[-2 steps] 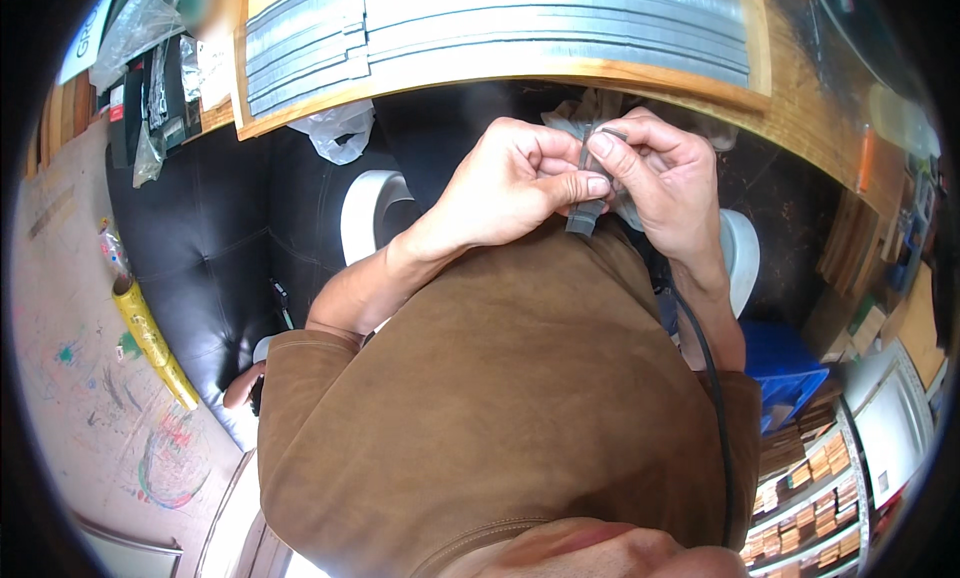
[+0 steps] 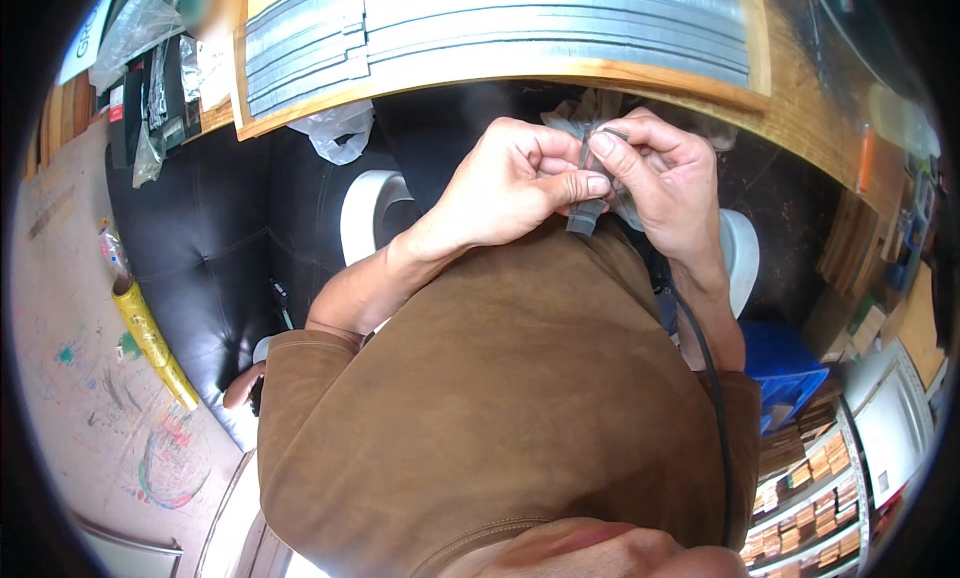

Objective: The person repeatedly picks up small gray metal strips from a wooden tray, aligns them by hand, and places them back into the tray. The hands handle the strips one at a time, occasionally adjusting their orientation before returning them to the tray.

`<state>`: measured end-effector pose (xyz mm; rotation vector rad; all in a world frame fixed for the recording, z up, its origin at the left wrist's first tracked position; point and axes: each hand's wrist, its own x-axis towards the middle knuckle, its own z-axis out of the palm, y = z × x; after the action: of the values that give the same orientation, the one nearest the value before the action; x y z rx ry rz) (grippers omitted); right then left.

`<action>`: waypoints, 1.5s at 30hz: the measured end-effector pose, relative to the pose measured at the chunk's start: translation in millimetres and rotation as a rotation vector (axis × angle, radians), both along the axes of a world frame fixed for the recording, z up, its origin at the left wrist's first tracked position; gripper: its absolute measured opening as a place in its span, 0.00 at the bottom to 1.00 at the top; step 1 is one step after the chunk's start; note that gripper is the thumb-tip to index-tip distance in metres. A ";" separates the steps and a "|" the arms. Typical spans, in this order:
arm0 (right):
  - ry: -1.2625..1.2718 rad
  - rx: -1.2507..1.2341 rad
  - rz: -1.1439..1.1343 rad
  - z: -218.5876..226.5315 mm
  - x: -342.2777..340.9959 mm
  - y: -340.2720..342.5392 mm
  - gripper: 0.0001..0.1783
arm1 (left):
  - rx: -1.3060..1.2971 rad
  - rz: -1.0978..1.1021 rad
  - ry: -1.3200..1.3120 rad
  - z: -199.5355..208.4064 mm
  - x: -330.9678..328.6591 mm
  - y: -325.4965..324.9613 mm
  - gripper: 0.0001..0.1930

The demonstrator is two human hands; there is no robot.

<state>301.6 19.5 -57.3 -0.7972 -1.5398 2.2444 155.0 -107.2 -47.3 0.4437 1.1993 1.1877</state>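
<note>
In front of my chest, just below the table's edge, my two hands meet. My left hand (image 2: 500, 186) pinches a small stack of narrow grey strips (image 2: 584, 220) between thumb and fingers, and its lower end sticks out under the thumb. Close against it, my right hand (image 2: 668, 178) is closed with the thumb pressed on the upper end of a thin grey strip (image 2: 616, 133). Fingers cover much of the strips, so their number and full length are hidden. Beyond the hands, a wooden tray (image 2: 450, 90) holds rows of overlapping grey strips (image 2: 550, 40).
The tray rests on a wooden table (image 2: 800, 128). A white plastic bag (image 2: 338, 133) hangs under its left part. Behind it is a black padded seat (image 2: 200, 238). A black cable (image 2: 712, 358) runs down my right side, near a blue plastic bin (image 2: 785, 373).
</note>
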 end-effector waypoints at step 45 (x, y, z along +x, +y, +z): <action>-0.041 -0.245 0.042 -21.5 -7.7 16.7 0.11 | -0.077 -0.077 -0.036 4.1 -8.4 12.7 0.09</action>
<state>294.0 36.2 -78.8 -0.8892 -1.3249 2.4955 146.6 -94.5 -43.1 0.4052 1.1831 1.0760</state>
